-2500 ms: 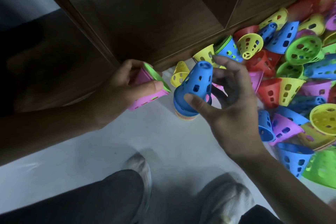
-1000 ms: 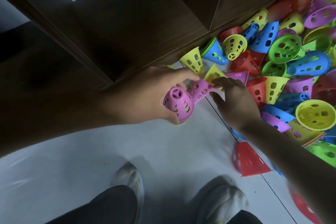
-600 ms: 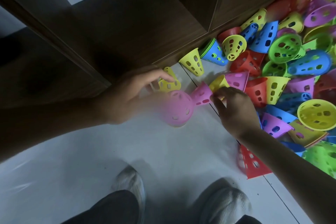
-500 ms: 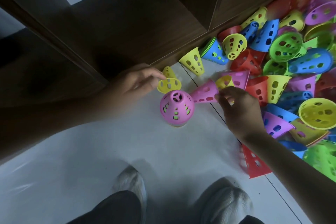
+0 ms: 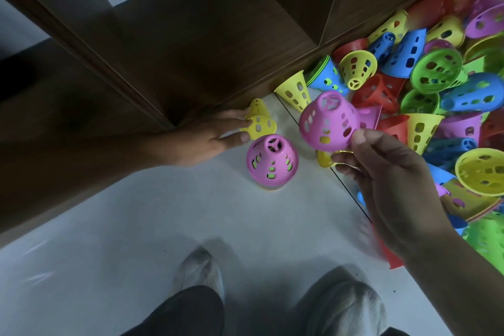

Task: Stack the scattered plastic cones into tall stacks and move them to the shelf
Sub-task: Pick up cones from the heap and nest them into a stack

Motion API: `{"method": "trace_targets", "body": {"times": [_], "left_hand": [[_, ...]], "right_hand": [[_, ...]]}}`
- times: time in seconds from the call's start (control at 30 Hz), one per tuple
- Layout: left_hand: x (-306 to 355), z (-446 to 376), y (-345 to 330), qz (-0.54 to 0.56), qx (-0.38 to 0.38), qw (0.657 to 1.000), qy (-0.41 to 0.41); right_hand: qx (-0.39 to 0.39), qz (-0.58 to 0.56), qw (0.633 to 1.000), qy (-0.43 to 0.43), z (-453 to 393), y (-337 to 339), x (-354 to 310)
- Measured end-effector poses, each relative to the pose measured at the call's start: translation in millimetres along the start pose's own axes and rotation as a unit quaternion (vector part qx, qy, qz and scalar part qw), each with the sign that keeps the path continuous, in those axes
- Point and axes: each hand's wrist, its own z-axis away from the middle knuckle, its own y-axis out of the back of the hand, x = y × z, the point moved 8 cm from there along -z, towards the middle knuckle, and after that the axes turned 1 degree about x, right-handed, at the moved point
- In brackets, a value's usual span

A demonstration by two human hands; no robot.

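Head view, looking down at the floor: the right hand (image 5: pixel 387 188) has a pink cone (image 5: pixel 328 121) up in the air, thumb and fingers pinched on its wide rim, narrow end tilted away toward the pile. Just left and below it stands the stack (image 5: pixel 272 162), upright on the white floor (image 5: pixel 136 240), pink on top with green showing through the holes and more coloured rims at its base. It's short, nowhere near tall.

Over on the left, the left hand (image 5: pixel 207 135) reaches in low, fingers stretched out nearly straight and touching a yellow cone (image 5: pixel 259 124) lying on its side just beyond the stack. I see no closed grip there; the fingertips rest on it, no more.

To the right, the big pile of cones (image 5: pixel 436 84) sprawls, red, blue, green, yellow, pink, tumbled every way against the foot of the dark wooden shelf (image 5: pixel 218 35). The visible shelf compartments show no stacks.

So, my read: early going. One small stack begun, one cone about to join it, dozens left to gather, and the shelf move not yet started. Two feet in pale shoes (image 5: pixel 343 308) sit at the near edge.
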Motion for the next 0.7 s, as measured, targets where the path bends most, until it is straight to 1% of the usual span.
{"method": "trace_targets", "body": {"times": [0.1, 0.27, 0.37, 0.47, 0.57, 0.63, 0.7], "left_hand": [[-1, 1, -2, 0.006, -0.006, 1.000, 0.010], [5, 6, 8, 0.053, 0.044, 0.998, 0.016], [14, 14, 13, 0.122, 0.055, 0.991, 0.029], [23, 25, 26, 0.191, 0.115, 0.973, 0.060], [30, 32, 36, 0.240, 0.159, 0.955, 0.074], [34, 35, 42, 0.247, 0.184, 0.948, 0.082], [37, 38, 47, 0.232, 0.199, 0.948, 0.085]], "right_hand": [[-0.041, -0.013, 0.999, -0.006, 10, -17, -6], [-0.065, -0.054, 0.996, -0.036, 20, -31, -8], [-0.073, -0.078, 0.993, -0.040, 22, -34, -11], [-0.087, -0.096, 0.991, -0.043, 25, -39, -13], [-0.101, -0.095, 0.989, -0.045, 29, -45, -11], [-0.098, -0.077, 0.992, -0.037, 30, -45, -9], [-0.096, -0.039, 0.994, -0.028, 30, -44, -6]]}}
